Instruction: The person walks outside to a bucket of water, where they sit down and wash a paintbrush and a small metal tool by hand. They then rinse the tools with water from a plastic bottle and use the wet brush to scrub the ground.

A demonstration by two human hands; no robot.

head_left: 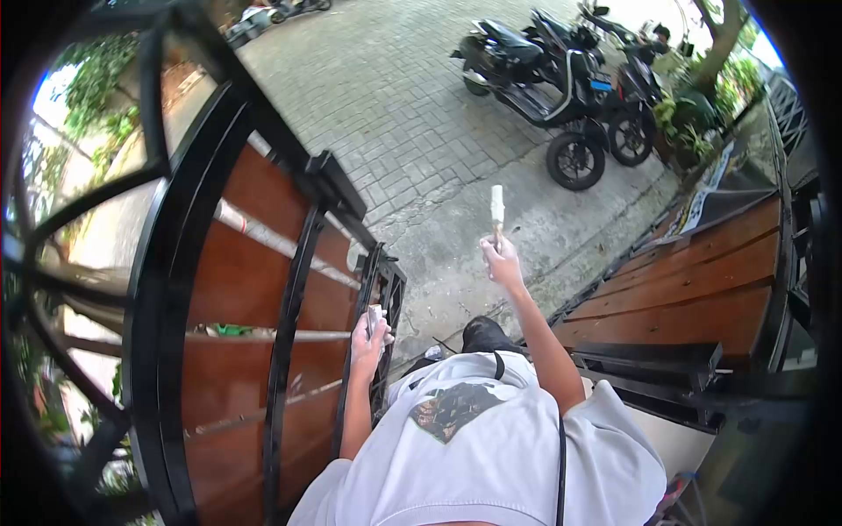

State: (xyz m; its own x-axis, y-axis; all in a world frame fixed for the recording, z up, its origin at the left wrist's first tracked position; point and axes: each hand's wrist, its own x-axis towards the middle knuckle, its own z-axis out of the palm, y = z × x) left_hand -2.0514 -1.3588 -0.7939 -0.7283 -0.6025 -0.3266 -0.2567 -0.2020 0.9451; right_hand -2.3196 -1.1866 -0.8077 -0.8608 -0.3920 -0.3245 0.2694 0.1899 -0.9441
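Note:
My right hand [502, 261] is raised ahead of me, its fingers closed round the lower end of a slim white-coated tool [497, 205]. The tool points upward; its top part is thick with white, and a tan band shows just above my fingers. White smears mark the fingers of both hands. At the edge of the black-framed gate with brown panels [230, 294], my left hand [372, 335] grips a small pale flat piece [375, 314]. I cannot tell what kind of piece it is.
Several parked motorbikes [535, 70] stand ahead to the right on grey paving [377, 114]. Another brown slatted panel [684, 280] in a black frame runs along my right. Plants [737, 83] grow behind the motorbikes. My dark shoe [485, 335] is on the concrete below.

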